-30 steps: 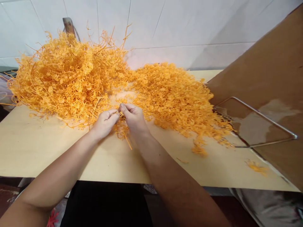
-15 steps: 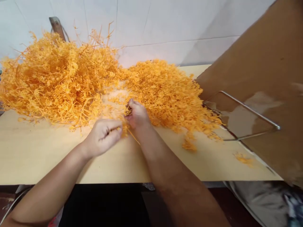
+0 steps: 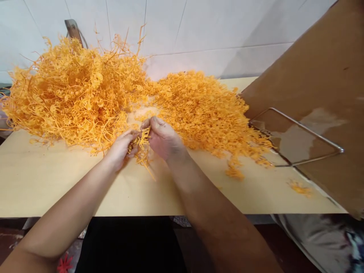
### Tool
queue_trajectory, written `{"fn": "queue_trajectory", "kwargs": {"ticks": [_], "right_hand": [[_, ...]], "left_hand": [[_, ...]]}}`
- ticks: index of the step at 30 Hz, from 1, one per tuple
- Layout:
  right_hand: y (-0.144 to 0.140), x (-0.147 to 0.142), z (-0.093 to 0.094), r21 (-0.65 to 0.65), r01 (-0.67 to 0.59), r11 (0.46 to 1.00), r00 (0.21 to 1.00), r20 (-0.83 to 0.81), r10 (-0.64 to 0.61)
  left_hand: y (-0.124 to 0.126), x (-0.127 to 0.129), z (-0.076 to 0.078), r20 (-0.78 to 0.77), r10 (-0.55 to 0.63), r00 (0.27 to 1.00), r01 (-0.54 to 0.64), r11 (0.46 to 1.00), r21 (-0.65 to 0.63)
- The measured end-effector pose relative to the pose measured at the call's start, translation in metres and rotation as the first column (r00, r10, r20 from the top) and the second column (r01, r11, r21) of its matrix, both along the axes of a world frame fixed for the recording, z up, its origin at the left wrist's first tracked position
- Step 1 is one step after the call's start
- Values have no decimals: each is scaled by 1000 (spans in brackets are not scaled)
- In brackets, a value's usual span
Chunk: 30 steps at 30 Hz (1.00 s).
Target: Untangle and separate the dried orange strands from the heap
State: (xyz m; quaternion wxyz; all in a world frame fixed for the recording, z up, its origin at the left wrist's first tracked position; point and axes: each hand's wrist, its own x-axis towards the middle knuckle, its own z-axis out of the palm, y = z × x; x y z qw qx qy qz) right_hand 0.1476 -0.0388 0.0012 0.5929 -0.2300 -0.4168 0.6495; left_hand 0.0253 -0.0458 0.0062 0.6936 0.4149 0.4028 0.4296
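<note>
My left hand point(image 3: 121, 146) and my right hand point(image 3: 162, 137) meet at the middle of a pale wooden table point(image 3: 42, 182). Both pinch the same small orange plastic sprue piece point(image 3: 141, 146), whose thin stems hang down between them. To the left rises a tall tangled heap of orange plastic sprues point(image 3: 71, 91). Behind and right of my right hand lies a lower heap of small orange plastic parts point(image 3: 204, 110).
A large brown cardboard sheet point(image 3: 318, 76) leans over the table's right side, with a bent metal wire frame point(image 3: 295, 140) against it. A few orange scraps point(image 3: 300, 187) lie near the right front edge. White tiled wall behind; a wooden post point(image 3: 72, 28) stands behind the tall heap.
My left hand, which had pulled back toward me half a second ago, has come forward again to meet my right hand on the orange piece. The view shifted slightly.
</note>
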Motion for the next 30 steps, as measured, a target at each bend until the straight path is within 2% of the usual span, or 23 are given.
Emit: {"fn": "queue_trajectory", "kwargs": {"ticks": [5,9,14,21,23,25,27,28,30], "right_hand": [[0,0,-4,16,-79,997,993,84,77],[2,-1,-6,24,8,1000,998,59,-9],[5,-4,-7,-109,102,989,994,51,-96],[9,-16,-11,-280,186,942,982,36,-183],[12,-13,-9,-350,214,912,974,1,-228],[16,-4,-6,-462,285,840,934,-63,-352],[19,8,-1,-538,364,760,859,-122,-498],[19,12,1,-529,393,752,834,-140,-534],[17,16,5,-440,424,791,839,-136,-526]], "left_hand": [[-2,0,-2,143,-130,981,131,991,1],[-3,-1,1,115,-133,984,140,988,-60],[-6,2,5,70,-135,988,140,987,-77],[-6,8,-1,42,-113,993,115,993,-24],[-8,7,-2,55,-137,989,137,991,4],[-13,5,-3,47,-228,973,225,972,64],[-16,2,-3,32,-297,954,292,949,116],[-16,2,-4,31,-297,954,292,949,118],[-13,1,-6,55,-239,970,235,970,67]]}}
